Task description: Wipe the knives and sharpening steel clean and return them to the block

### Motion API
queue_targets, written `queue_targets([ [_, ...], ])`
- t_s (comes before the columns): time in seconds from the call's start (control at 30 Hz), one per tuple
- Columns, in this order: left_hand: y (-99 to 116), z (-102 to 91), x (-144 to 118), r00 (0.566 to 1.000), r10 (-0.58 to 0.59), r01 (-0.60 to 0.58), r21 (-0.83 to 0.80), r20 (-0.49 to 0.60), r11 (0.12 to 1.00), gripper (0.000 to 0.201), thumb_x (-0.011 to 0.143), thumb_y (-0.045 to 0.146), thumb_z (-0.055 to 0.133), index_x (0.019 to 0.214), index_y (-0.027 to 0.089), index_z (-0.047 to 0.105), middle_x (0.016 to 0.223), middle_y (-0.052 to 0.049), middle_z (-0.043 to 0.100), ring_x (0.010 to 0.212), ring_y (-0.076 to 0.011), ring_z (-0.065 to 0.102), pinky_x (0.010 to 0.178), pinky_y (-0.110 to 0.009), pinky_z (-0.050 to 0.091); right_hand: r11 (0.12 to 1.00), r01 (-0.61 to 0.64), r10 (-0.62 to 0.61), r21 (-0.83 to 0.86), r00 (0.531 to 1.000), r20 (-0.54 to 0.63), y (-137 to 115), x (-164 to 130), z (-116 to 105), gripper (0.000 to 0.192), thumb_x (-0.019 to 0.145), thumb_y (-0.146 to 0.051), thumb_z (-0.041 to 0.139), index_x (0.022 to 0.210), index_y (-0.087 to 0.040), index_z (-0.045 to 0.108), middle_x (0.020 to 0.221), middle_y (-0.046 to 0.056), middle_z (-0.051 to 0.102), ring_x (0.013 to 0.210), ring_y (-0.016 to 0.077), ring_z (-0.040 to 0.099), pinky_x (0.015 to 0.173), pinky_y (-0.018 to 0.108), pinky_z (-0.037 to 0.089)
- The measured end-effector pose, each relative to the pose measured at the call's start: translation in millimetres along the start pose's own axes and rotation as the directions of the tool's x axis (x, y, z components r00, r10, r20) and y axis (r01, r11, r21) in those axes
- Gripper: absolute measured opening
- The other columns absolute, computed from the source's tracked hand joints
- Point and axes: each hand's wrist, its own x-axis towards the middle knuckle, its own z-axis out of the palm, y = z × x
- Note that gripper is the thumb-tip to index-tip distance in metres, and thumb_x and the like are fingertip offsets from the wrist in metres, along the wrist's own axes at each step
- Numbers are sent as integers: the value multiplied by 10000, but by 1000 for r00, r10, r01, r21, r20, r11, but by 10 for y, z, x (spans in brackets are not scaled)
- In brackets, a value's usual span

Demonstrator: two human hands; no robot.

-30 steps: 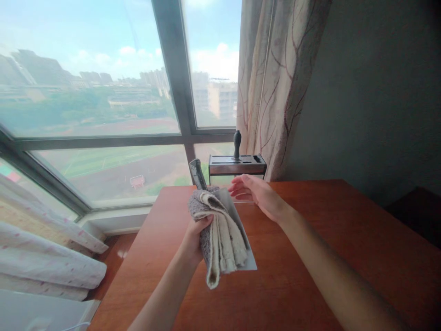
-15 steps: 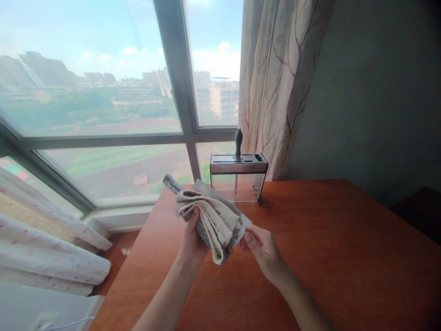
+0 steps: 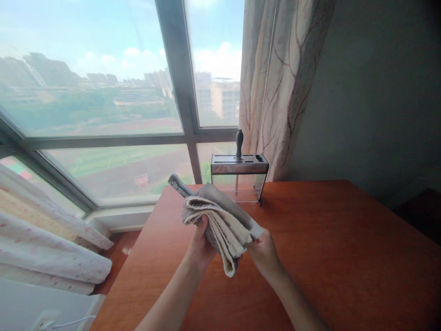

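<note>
**Cleaver wrapped in cloth, both hands on it**

Cleaver [image 3: 227, 204] held in the air above the wooden table [image 3: 327, 248], blade tilted, handle pointing up-left toward the window. Folded cloth [image 3: 223, 230] draped over the blade. Left hand [image 3: 201, 243] clamped on cloth and blade. Right hand [image 3: 265, 253] closed on the blade's lower right corner. Knife block [image 3: 239, 177] behind at the table's far edge, one dark handle standing in it, curtain [image 3: 275, 92] just beside.

The folded cloth [image 3: 220, 230] covers most of the cleaver's blade [image 3: 230, 209] and the right hand's [image 3: 263, 253] fingertips. Both forearms run off the bottom edge. The knife block's [image 3: 239, 177] slots are too small to read.
</note>
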Motion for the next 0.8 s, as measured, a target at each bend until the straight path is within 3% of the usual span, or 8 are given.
queue_targets([
  [0.23, 105, 95, 47, 979, 115, -120, -16, -170, 993, 248, 843, 360, 595, 974, 167, 678, 933, -56, 741, 983, -244, 664, 952, -362, 481, 985, 8, -9, -173, 1000, -5, 20, -123, -71, 300, 899, -376, 470, 718, -170, 590, 607, -12, 492, 559, 133, 468, 516, 225, 346],
  [0.4, 247, 132, 45, 947, 243, -259, -52, -209, 965, 234, 848, 321, 590, 1018, 181, 666, 919, -38, 742, 970, -229, 669, 933, -337, 495, 965, 94, -84, -245, 995, 51, -40, -160, -98, 264, 905, -335, 460, 738, -168, 578, 657, -5, 500, 597, 131, 476, 541, 227, 333],
  [0.5, 352, 139, 48, 923, 312, -332, -57, -227, 941, 241, 871, 318, 551, 1041, 190, 664, 891, -33, 744, 961, -220, 672, 932, -329, 493, 968, 83, -72, -239, 996, 55, -62, -197, -136, 273, 899, -336, 472, 690, -174, 539, 637, -17, 461, 581, 121, 451, 532, 228, 317],
  [0.63, 510, 119, 44, 896, 363, -388, -52, -256, 920, 250, 886, 320, 516, 1032, 184, 666, 851, -34, 743, 900, -209, 685, 928, -332, 492, 992, -55, 63, -110, 995, 75, -14, -261, -238, 323, 877, -382, 515, 626, -179, 500, 588, -32, 425, 526, 104, 405, 485, 224, 289],
  [0.8, 577, 92, 35, 872, 432, -446, -12, -230, 895, 260, 833, 316, 588, 1059, 204, 650, 878, -15, 732, 838, -186, 682, 909, -318, 493, 950, -255, 272, 179, 959, -82, 126, -261, -323, 320, 800, -470, 614, 706, -164, 617, 613, -2, 573, 550, 135, 501, 505, 234, 383],
])
